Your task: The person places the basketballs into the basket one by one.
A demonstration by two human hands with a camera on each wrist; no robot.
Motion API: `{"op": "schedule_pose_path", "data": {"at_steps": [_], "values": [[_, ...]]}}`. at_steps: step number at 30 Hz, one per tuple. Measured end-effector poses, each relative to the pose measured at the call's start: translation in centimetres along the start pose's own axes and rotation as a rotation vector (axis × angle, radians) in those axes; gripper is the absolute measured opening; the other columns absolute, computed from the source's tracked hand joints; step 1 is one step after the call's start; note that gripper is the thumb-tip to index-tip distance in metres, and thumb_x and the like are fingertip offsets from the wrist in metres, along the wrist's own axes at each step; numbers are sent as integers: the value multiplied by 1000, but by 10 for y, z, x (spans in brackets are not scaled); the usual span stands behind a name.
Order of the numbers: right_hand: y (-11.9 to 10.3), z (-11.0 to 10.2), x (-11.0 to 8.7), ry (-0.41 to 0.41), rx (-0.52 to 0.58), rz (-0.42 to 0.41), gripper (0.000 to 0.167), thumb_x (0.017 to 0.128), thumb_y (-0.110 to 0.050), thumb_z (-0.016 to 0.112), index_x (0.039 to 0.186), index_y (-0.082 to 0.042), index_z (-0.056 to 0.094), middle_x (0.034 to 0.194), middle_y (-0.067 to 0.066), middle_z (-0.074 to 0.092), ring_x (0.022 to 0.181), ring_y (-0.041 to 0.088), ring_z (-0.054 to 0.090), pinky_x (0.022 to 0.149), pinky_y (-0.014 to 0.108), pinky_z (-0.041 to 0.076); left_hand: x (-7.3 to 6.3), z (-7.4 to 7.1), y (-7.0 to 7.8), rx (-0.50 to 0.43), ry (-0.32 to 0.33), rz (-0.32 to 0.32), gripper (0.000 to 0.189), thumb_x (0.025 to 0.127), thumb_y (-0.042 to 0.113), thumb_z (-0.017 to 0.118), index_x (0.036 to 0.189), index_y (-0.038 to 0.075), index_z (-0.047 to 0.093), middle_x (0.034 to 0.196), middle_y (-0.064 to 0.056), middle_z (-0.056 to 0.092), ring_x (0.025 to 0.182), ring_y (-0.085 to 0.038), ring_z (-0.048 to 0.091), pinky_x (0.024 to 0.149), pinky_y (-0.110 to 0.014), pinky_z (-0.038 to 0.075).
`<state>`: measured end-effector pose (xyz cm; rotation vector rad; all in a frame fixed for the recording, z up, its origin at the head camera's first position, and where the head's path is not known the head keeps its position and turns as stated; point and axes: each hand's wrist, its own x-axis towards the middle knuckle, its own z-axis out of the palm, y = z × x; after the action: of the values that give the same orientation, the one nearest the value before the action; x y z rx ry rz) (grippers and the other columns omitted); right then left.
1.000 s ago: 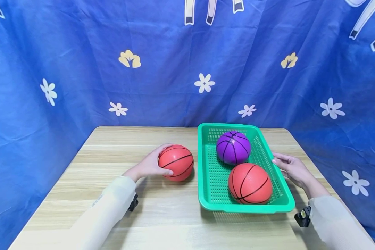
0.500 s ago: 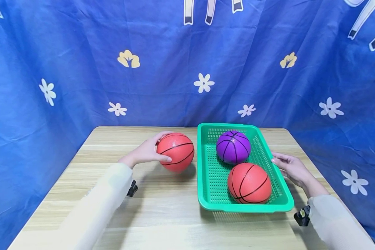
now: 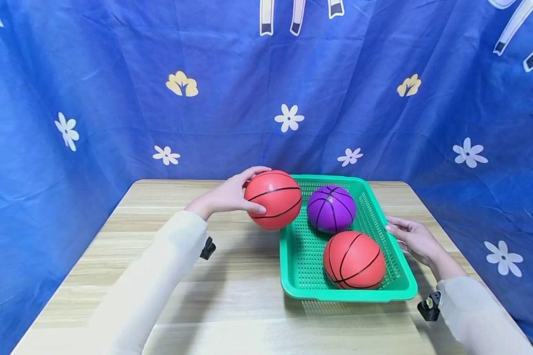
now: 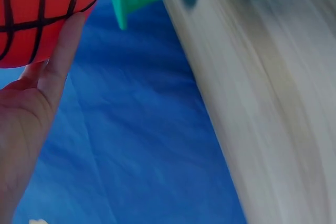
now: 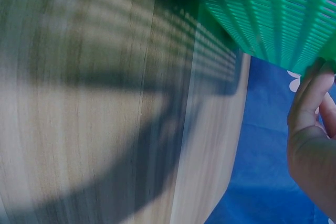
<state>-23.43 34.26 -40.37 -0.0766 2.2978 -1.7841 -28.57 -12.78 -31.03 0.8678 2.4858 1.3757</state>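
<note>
In the head view my left hand (image 3: 228,195) grips a small red toy basketball (image 3: 275,199) from its left side, thumb in front and fingers behind. The ball is raised off the table and overlaps the left rim of a green plastic basket (image 3: 351,296). A finger lies along this ball (image 4: 47,14) in the left wrist view. Inside the basket sit a purple toy basketball (image 3: 331,209) at the back and a second red basketball (image 3: 354,261) at the front right. My right hand (image 3: 419,244) holds the basket's right rim, fingers against its slotted outer wall (image 5: 273,19).
The basket stands on the right half of a light wood-grain table (image 3: 231,305). A blue curtain (image 3: 231,123) printed with flowers hangs behind the table and along its sides. The table's back edge runs just behind the basket.
My left hand has lifted the red basketball from the table and carried it up and right, to the basket's left rim. The right hand and the basket have stayed in place.
</note>
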Motion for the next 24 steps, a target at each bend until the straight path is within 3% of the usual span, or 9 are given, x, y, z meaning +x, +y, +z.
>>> {"op": "schedule_pose_path", "data": {"at_steps": [8, 17, 24], "values": [[-1, 0, -1, 0, 3, 1, 69, 98, -31, 55, 147, 6, 23, 149, 29, 21, 99, -6, 54, 88, 27, 49, 24, 19, 14, 1, -98, 40, 84, 69, 25, 84, 140, 28, 39, 124, -3, 53, 111, -22, 52, 83, -38, 52], [-1, -1, 0, -7, -7, 2, 68, 98, -31, 54, 148, 4, 24, 149, 29, 22, 100, -6, 54, 90, 28, 48, 45, 42, 22, 20, -208, 27, 85, 69, 29, 85, 140, 30, 38, 126, 1, 51, 113, -19, 50, 83, -35, 52], [-1, -1, 0, -9, 7, -5, 67, 99, -30, 53, 148, 5, 23, 149, 30, 21, 99, -4, 57, 88, 29, 49, 57, 57, 24, 46, -284, 35, 84, 70, 26, 84, 141, 25, 39, 126, 2, 50, 112, -17, 50, 84, -32, 51]]}}
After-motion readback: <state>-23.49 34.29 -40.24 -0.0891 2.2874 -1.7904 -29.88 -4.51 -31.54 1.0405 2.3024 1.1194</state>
